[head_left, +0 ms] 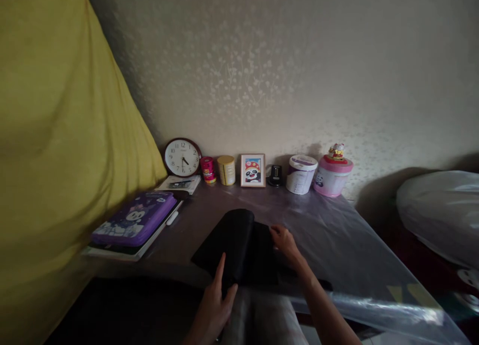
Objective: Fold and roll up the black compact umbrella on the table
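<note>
Black sheet (232, 242) curls between right hand (286, 242), pinching its edge, and left hand (215, 302), grip unclear; slipping could uncurl it.

near, we count two hands (216, 305) (286, 243) and one black item (234, 237); left, one purple case (136, 217); far, one clock (182, 157), two cans (208, 170) (226, 171), one frame (253, 171), two tubs (300, 177) (332, 179), one figurine (336, 152).

Black sheet-like piece (228, 237), plain, matte; can't tell from here whether cloth or bag. Bent over on itself: left part bulges up in smooth rounded fold, right part flatter, far edge fairly straight. Lies along near side of counter (318, 220), around middle; lower end lost in shadow.
</note>
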Demonstrator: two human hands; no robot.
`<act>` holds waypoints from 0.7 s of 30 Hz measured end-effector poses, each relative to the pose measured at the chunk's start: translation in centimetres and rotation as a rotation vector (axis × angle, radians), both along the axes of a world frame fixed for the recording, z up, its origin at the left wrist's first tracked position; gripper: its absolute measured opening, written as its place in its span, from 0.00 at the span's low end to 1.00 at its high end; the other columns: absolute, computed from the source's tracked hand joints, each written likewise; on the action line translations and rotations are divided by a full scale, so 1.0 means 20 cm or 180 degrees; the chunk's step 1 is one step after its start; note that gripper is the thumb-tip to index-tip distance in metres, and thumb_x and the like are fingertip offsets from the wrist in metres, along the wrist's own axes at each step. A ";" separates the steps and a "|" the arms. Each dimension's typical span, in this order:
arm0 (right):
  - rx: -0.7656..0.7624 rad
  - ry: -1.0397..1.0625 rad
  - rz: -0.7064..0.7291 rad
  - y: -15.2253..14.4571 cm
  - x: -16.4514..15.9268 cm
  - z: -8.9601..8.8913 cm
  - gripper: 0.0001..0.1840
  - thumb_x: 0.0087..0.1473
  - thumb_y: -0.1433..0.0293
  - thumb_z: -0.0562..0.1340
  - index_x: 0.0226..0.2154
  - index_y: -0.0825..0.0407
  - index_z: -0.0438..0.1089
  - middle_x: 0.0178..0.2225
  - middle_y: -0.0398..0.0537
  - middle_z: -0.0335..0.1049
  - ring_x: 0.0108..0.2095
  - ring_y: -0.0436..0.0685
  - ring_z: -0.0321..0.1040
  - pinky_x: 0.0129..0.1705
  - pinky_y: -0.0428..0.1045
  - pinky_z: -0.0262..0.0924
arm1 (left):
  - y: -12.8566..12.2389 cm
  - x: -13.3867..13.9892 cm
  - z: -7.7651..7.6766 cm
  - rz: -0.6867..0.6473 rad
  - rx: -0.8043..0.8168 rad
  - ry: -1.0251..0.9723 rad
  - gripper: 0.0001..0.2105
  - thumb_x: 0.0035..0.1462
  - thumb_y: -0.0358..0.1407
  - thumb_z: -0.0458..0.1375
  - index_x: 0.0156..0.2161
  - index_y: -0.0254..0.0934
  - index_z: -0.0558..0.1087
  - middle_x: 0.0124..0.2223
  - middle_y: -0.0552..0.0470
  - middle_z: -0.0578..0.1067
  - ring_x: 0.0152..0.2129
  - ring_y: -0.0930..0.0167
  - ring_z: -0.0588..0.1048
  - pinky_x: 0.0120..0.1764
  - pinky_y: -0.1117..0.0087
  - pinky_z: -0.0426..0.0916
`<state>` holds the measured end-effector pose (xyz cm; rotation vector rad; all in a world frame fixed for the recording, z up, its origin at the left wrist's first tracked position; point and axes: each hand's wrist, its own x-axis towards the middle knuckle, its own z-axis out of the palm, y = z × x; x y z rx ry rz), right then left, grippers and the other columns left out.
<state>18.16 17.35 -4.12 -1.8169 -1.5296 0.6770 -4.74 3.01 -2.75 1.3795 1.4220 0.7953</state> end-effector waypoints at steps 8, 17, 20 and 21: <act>-0.0199 0.0387 -0.0029 -0.01 -0.03 0.01 0.17 0.53 0.65 0.55 0.40 0.57 0.73 0.30 0.50 0.76 0.25 0.54 0.72 0.19 0.43 0.60 | 0.00 0.00 0.02 0.0014 -0.0119 0.0031 0.38 0.58 0.49 0.47 0.65 0.38 0.31 0.30 0.50 0.77 0.12 0.74 0.68 0.18 0.74 0.63; 0.0128 0.0076 -0.0150 0.03 -0.12 -0.02 0.13 0.50 0.65 0.57 0.22 0.53 0.72 0.23 0.49 0.73 0.28 0.57 0.71 0.29 0.47 0.58 | 0.00 0.00 0.01 0.0063 -0.0119 -0.0010 0.40 0.57 0.49 0.48 0.65 0.36 0.32 0.29 0.50 0.77 0.16 0.71 0.72 0.24 0.70 0.68; 0.0263 0.0040 -0.0149 0.03 -0.11 -0.02 0.12 0.49 0.67 0.57 0.19 0.51 0.71 0.22 0.48 0.72 0.28 0.57 0.70 0.29 0.47 0.58 | 0.00 -0.01 0.03 0.0076 -0.0162 -0.0151 0.39 0.57 0.53 0.46 0.65 0.40 0.31 0.30 0.51 0.77 0.11 0.74 0.66 0.16 0.74 0.61; 0.0308 0.0046 -0.0149 0.02 -0.10 -0.02 0.12 0.49 0.67 0.57 0.20 0.51 0.71 0.23 0.48 0.73 0.28 0.57 0.70 0.30 0.47 0.58 | -0.01 -0.01 0.03 0.0109 -0.0151 -0.0198 0.39 0.57 0.53 0.46 0.65 0.41 0.32 0.33 0.50 0.77 0.11 0.75 0.65 0.15 0.74 0.60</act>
